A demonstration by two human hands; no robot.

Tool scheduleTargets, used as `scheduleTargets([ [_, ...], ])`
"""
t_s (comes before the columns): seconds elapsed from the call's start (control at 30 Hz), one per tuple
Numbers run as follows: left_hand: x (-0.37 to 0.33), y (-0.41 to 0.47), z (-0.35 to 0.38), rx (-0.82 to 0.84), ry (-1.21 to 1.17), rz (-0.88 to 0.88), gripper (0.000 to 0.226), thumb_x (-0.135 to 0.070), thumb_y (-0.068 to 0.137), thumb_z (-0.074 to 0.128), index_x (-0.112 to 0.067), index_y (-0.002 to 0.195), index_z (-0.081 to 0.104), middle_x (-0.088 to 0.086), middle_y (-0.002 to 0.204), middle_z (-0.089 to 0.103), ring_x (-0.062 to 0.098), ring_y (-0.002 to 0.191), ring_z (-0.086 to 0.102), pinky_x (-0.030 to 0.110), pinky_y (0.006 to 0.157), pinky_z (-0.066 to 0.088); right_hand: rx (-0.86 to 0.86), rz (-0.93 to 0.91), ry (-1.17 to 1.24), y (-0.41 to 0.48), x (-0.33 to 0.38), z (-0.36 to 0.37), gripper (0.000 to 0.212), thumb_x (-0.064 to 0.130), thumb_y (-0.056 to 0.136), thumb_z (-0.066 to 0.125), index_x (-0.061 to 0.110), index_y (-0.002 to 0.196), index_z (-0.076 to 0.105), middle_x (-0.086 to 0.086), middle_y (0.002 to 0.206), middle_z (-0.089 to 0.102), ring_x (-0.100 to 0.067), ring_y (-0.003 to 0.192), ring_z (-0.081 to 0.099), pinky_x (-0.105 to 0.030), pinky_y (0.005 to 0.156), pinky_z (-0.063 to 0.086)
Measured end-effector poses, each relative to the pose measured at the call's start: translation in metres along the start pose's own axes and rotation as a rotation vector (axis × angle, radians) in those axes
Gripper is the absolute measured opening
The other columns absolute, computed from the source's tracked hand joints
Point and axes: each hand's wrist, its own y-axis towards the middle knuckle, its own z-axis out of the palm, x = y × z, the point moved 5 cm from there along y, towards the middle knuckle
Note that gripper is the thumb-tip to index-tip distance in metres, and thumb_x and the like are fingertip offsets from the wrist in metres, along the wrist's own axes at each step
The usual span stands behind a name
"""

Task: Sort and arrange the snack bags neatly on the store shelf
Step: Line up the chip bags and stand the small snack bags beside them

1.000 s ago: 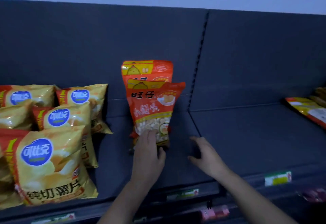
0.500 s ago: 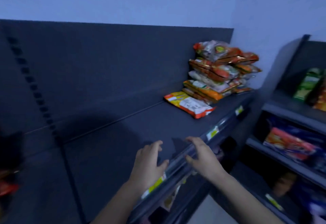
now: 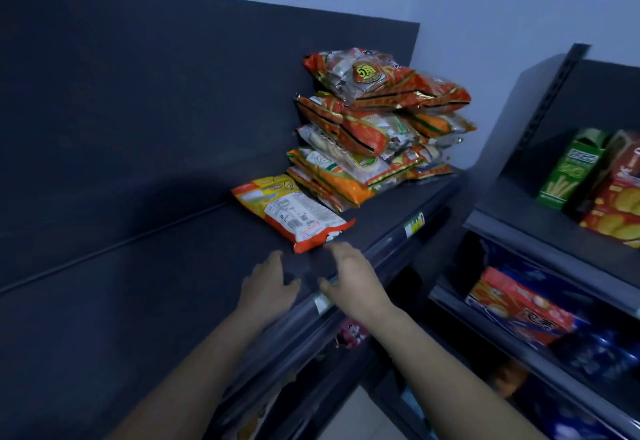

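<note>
1. Head view: the dark shelf (image 3: pixel 138 283) runs from the left edge of the frame to its right end by the wall. It lies bare from the left up to the middle.
2. A stack of snack bags (image 3: pixel 374 134) stands at the shelf's right end against the back panel. Its upper bags lean out toward the right edge.
3. A flat snack bag (image 3: pixel 294 214) lies label-side up just left of the stack, touching its lowest bags. The bag's near corner sits close to the front edge.
4. The left hand (image 3: pixel 266 287) hovers palm down over the shelf near the front edge, fingers relaxed and holding nothing.
5. The right hand (image 3: pixel 349 280) is above the front edge, fingers spread and loosely bent, empty. Its fingertips are just beside the flat bag's near corner; contact cannot be told.
6. A price rail (image 3: pixel 412 223) lines the front edge. A neighbouring rack (image 3: pixel 554 252) stands to the right with a green box (image 3: pixel 571 169) on it.
</note>
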Motion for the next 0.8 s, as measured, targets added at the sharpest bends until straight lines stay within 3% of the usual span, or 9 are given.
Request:
scheduleTargets([
  [0.13, 0.001, 0.042, 0.005, 0.064, -0.056, -0.034, 0.049, -0.021, 0.086, 0.049, -0.018, 0.132, 0.034, 0.006, 0.125, 0.053, 0.028, 0.117, 0.048, 0.039, 0.099, 0.039, 0.055, -0.061, -0.191, 0.055, 0.000, 0.029, 0.065, 0.029, 0.081, 0.065, 0.008, 0.136, 0.036, -0.011, 0.140, 0.038, -0.028, 0.132, 0.031, -0.034, 0.110, 0.025],
  [0.2, 0.002, 0.062, 0.003, 0.071, -0.168, -0.048, 0.051, -0.022, 0.075, 0.046, -0.022, 0.125, 0.040, 0.003, 0.115, 0.059, 0.026, 0.109, 0.054, 0.042, 0.096, 0.043, 0.033, -0.089, -0.295, 0.077, -0.001, 0.044, 0.071, 0.028, 0.073, 0.072, 0.006, 0.133, 0.042, -0.016, 0.137, 0.042, -0.033, 0.133, 0.034, -0.041, 0.111, 0.027],
  [0.3, 0.008, 0.086, 0.000, 0.031, -0.340, -0.104, 0.044, -0.004, 0.080, 0.047, -0.019, 0.122, 0.045, -0.001, 0.100, 0.061, 0.019, 0.098, 0.058, 0.037, 0.088, 0.048, 0.029, -0.077, -0.404, 0.104, -0.007, 0.063, 0.080, 0.031, 0.036, 0.088, 0.007, 0.108, 0.065, -0.016, 0.109, 0.065, -0.035, 0.105, 0.062, -0.045, 0.087, 0.053],
  [0.43, 0.014, 0.104, -0.005, -0.092, -0.476, -0.145, 0.049, 0.005, 0.084, 0.047, -0.016, 0.128, 0.041, 0.000, 0.098, 0.061, 0.012, 0.091, 0.055, 0.021, 0.078, 0.039, -0.098, -0.185, -0.351, 0.121, -0.020, 0.062, 0.072, 0.022, 0.039, 0.087, 0.009, 0.107, 0.066, -0.010, 0.104, 0.067, -0.029, 0.094, 0.066, -0.038, 0.077, 0.057],
  [0.53, 0.018, 0.108, -0.009, -0.202, -0.612, -0.178, 0.056, -0.001, 0.085, 0.058, -0.011, 0.135, 0.032, 0.001, 0.098, 0.059, 0.006, 0.083, 0.054, 0.017, 0.071, 0.041, -0.161, -0.247, -0.166, 0.121, -0.030, 0.045, 0.071, 0.008, 0.048, 0.082, 0.012, 0.117, 0.062, -0.002, 0.112, 0.067, -0.020, 0.102, 0.065, -0.027, 0.081, 0.054],
  [0.63, 0.021, 0.114, -0.011, -0.261, -0.748, -0.274, 0.061, -0.022, 0.085, 0.067, -0.008, 0.134, 0.034, 0.002, 0.105, 0.057, 0.005, 0.086, 0.054, 0.013, 0.068, 0.039, -0.211, -0.116, 0.172, 0.126, -0.045, 0.019, 0.055, 0.010, 0.077, 0.067, 0.024, 0.128, 0.054, 0.011, 0.123, 0.061, -0.010, 0.111, 0.058, -0.022, 0.080, 0.046],
  [0.73, 0.014, 0.118, -0.004, -0.176, -0.873, -0.363, 0.071, -0.046, 0.081, 0.066, -0.012, 0.135, 0.035, 0.001, 0.118, 0.055, 0.012, 0.105, 0.054, 0.021, 0.085, 0.044, -0.194, -0.022, 0.640, 0.135, -0.055, 0.004, 0.037, 0.015, 0.082, 0.063, 0.031, 0.115, 0.059, 0.017, 0.109, 0.065, -0.007, 0.102, 0.060, -0.021, 0.084, 0.047],
  [0.8, 0.003, 0.121, 0.003, -0.111, -0.961, -0.366, 0.080, -0.058, 0.074, 0.065, -0.012, 0.134, 0.040, -0.002, 0.119, 0.057, 0.013, 0.108, 0.057, 0.028, 0.095, 0.046, -0.131, 0.111, 1.092, 0.139, -0.056, 0.001, 0.030, 0.005, 0.084, 0.064, 0.029, 0.103, 0.063, 0.005, 0.100, 0.070, -0.015, 0.098, 0.065, -0.029, 0.087, 0.051],
])
